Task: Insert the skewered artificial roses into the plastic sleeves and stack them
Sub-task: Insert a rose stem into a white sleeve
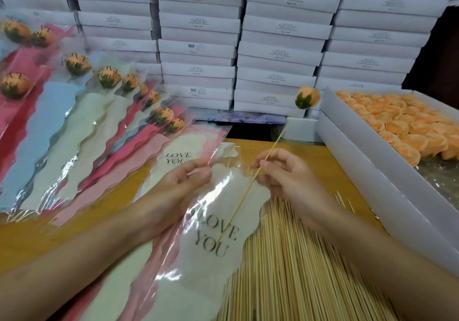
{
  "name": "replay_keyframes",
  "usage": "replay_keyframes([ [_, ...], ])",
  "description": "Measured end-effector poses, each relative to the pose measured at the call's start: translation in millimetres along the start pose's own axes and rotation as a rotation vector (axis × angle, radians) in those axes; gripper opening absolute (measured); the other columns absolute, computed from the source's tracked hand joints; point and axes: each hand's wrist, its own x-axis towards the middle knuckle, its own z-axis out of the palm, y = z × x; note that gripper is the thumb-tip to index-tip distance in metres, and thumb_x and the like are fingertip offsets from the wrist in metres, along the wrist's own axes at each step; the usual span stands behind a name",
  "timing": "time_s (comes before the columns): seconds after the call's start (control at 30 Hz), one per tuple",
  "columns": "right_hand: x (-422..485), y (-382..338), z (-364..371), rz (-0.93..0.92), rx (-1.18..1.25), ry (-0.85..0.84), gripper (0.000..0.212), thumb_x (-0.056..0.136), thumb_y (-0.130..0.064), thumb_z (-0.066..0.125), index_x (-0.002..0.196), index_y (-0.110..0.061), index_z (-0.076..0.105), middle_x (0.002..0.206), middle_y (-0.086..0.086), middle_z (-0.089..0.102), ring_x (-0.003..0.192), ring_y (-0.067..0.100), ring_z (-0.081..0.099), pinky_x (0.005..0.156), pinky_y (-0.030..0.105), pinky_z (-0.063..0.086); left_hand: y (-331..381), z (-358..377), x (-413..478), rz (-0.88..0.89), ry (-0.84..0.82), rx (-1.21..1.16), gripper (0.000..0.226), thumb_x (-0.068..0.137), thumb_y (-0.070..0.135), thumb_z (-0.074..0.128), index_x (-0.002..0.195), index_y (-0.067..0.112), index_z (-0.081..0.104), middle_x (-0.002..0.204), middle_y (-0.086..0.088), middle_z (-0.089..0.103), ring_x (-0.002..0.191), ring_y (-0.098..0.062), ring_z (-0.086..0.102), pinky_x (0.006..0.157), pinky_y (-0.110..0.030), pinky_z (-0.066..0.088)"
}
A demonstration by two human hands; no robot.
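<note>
Item: right hand (285,171), grip closed in a pinch on the skewer (250,184) of one orange rose (307,97), bud high at centre right, point already inside the clear "LOVE YOU" sleeve (218,221); left hand (185,175), grip pinched on the sleeve's mouth. Risks, as judged: the point could pierce or snag the thin film if angled, or the mouth slip shut. Room: filled sleeves (82,112) fanned at left, loose skewers (298,258) below, rose box (367,161) close at right; bare worktop (320,156) small.
</note>
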Motion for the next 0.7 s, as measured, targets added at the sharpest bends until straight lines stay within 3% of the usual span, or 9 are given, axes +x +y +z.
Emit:
replay_keyframes([
  [0.03,2,0,-2,-0.014,0.025,0.049,0.012,0.099,-0.012,0.053,0.106,-0.015,0.063,0.095,-0.004,0.075,0.072,0.008,0.067,0.081,0.044,0.051,1,1,-1,-0.045,-0.059,-0.039,0.037,0.075,0.026,0.075,0.110,0.019,0.066,0.100,0.008,0.075,0.088,-0.018,0.069,0.068,-0.013,0.055],
  [0.1,7,0,-7,-0.037,0.080,0.127,0.015,0.098,-0.011,0.054,0.108,-0.020,0.063,0.092,-0.005,0.075,0.072,0.008,0.066,0.081,0.043,0.050,1,0,-2,-0.107,-0.223,-0.101,0.041,0.077,0.018,0.075,0.115,0.007,0.064,0.115,-0.007,0.070,0.096,-0.024,0.070,0.075,-0.023,0.057],
  [0.17,10,1,-11,-0.059,0.115,0.171,0.021,0.098,-0.011,0.054,0.114,-0.023,0.061,0.091,-0.006,0.075,0.074,0.007,0.067,0.075,0.036,0.053,3,1,-5,-0.121,-0.341,-0.064,0.039,0.079,0.014,0.077,0.110,-0.005,0.061,0.109,-0.017,0.068,0.085,-0.025,0.070,0.077,-0.027,0.056],
  [0.23,12,1,-15,-0.077,0.140,0.196,0.027,0.098,-0.010,0.054,0.120,-0.023,0.059,0.091,-0.007,0.075,0.074,0.006,0.067,0.068,0.026,0.055,3,0,-6,-0.116,-0.405,0.066,0.026,0.083,0.013,0.075,0.105,0.002,0.067,0.107,-0.015,0.069,0.084,-0.022,0.070,0.078,-0.026,0.055],
  [0.3,13,2,-17,-0.088,0.141,0.201,0.029,0.098,-0.009,0.054,0.123,-0.023,0.059,0.092,-0.006,0.074,0.075,0.007,0.067,0.066,0.023,0.055,2,-1,-7,-0.120,-0.471,0.142,0.024,0.090,0.010,0.068,0.114,0.009,0.068,0.116,-0.016,0.069,0.099,-0.029,0.070,0.084,-0.033,0.057],
  [0.43,12,3,-16,-0.108,0.057,0.155,0.028,0.097,-0.011,0.057,0.119,-0.027,0.061,0.095,-0.005,0.074,0.079,0.008,0.067,0.076,0.029,0.054,3,-1,-8,-0.102,-0.442,0.225,0.018,0.087,0.018,0.073,0.105,0.014,0.072,0.104,-0.013,0.074,0.091,-0.026,0.071,0.078,-0.033,0.056],
  [0.53,12,4,-16,-0.135,-0.018,0.142,0.031,0.096,-0.015,0.059,0.122,-0.029,0.062,0.097,-0.002,0.073,0.083,0.010,0.067,0.081,0.032,0.054,1,0,-9,-0.076,-0.370,0.295,0.037,0.077,0.034,0.082,0.104,0.011,0.071,0.103,-0.030,0.067,0.089,-0.042,0.054,0.081,-0.054,0.039],
  [0.7,19,3,-19,-0.169,0.041,0.224,0.035,0.098,-0.016,0.056,0.128,-0.032,0.052,0.106,-0.003,0.070,0.083,0.003,0.069,0.063,0.019,0.054,4,3,-10,-0.094,-0.379,0.310,0.053,0.072,0.038,0.085,0.108,0.003,0.066,0.106,-0.044,0.055,0.088,-0.041,0.048,0.078,-0.054,0.033],
])
